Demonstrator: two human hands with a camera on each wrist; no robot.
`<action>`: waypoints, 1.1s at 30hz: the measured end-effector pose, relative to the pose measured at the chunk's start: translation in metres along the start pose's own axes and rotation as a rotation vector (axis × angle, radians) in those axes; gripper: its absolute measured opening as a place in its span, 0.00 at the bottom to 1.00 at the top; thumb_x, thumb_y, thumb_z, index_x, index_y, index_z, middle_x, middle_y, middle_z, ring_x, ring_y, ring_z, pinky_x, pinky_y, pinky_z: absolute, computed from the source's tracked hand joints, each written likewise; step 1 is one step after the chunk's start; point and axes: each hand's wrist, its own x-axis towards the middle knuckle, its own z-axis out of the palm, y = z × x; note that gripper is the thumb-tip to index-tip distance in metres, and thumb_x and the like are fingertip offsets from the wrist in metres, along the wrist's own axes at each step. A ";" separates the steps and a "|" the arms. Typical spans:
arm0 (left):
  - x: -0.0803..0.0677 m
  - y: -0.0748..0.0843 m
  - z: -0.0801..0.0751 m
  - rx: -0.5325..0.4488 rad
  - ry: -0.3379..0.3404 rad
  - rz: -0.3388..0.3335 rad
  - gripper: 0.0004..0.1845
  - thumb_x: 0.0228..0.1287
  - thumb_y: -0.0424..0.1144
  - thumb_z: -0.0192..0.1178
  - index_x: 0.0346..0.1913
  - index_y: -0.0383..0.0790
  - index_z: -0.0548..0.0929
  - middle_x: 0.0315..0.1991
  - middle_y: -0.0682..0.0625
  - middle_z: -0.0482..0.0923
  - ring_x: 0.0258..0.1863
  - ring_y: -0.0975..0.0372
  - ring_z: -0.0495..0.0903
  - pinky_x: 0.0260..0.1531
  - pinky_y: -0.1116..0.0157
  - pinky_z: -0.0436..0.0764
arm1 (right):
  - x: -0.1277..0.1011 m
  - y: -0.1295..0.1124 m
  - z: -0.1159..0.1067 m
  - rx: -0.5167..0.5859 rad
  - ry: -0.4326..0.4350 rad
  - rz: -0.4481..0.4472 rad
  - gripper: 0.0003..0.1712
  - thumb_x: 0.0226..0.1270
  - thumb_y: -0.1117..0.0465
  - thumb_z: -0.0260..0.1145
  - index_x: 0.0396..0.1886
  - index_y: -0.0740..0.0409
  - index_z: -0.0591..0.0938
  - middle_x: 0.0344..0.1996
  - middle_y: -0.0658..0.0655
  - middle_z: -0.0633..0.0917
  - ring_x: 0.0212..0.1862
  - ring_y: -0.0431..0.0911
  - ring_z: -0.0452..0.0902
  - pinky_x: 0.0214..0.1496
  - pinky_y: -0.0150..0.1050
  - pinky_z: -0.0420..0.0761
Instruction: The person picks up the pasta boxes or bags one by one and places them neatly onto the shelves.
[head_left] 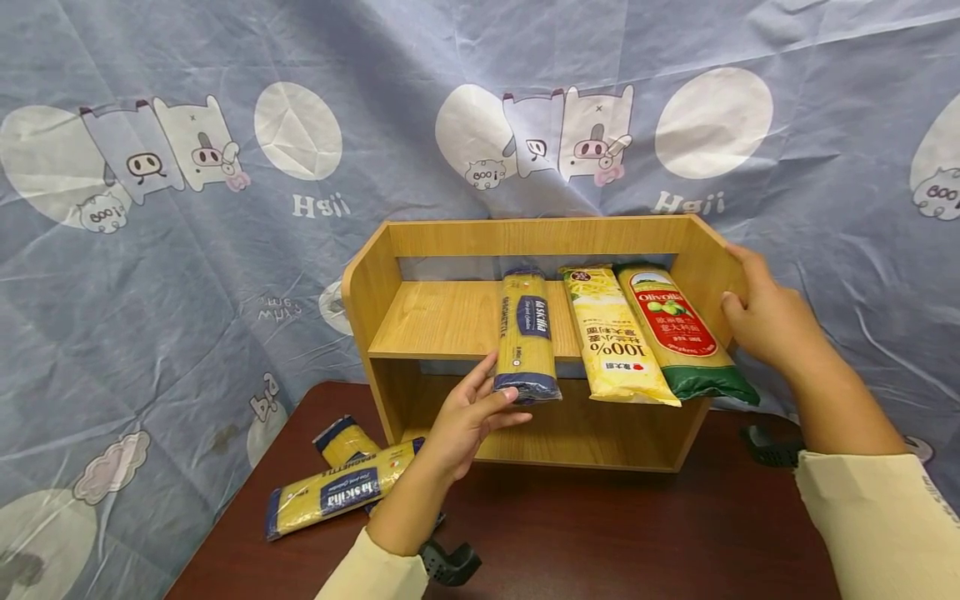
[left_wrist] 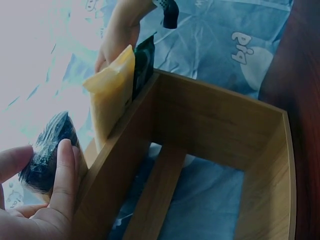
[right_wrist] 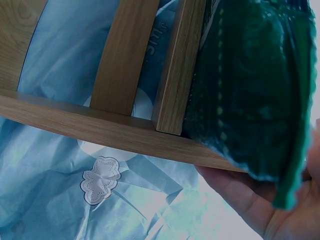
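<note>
My left hand grips the near end of a yellow spaghetti pack with dark blue ends, thumb on one side and fingers on the other. The pack lies over the upper board of a two-level wooden shelf, its near end sticking out past the front edge. At the other side my right hand holds the shelf's right side panel. Next to that panel, on the upper board, lie a red and green Olivoila pasta pack and a pale yellow pasta pack, both overhanging the front.
On the dark red table, left of the shelf, a spaghetti pack lies across another spaghetti pack, with a further one partly hidden beneath. A blue printed cloth hangs behind the shelf.
</note>
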 end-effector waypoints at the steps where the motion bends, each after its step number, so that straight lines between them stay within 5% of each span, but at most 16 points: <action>1: 0.001 0.000 0.001 0.002 0.000 -0.001 0.40 0.73 0.33 0.58 0.81 0.51 0.52 0.72 0.39 0.69 0.52 0.61 0.85 0.53 0.54 0.85 | 0.000 0.000 0.000 0.000 0.000 0.000 0.39 0.77 0.58 0.48 0.83 0.49 0.46 0.43 0.85 0.76 0.41 0.73 0.73 0.40 0.66 0.71; 16: 0.020 -0.005 0.022 0.003 -0.007 0.008 0.41 0.72 0.33 0.59 0.82 0.50 0.51 0.71 0.39 0.71 0.50 0.57 0.84 0.52 0.55 0.86 | -0.001 -0.001 0.000 0.001 -0.003 0.003 0.39 0.77 0.58 0.48 0.83 0.50 0.45 0.47 0.88 0.74 0.45 0.77 0.73 0.43 0.69 0.71; 33: 0.031 -0.006 0.025 0.003 -0.018 -0.021 0.41 0.71 0.32 0.60 0.81 0.50 0.54 0.69 0.41 0.73 0.49 0.59 0.86 0.51 0.56 0.86 | 0.000 -0.001 0.001 0.001 0.000 0.012 0.39 0.77 0.58 0.47 0.83 0.50 0.45 0.49 0.88 0.74 0.46 0.78 0.73 0.43 0.70 0.71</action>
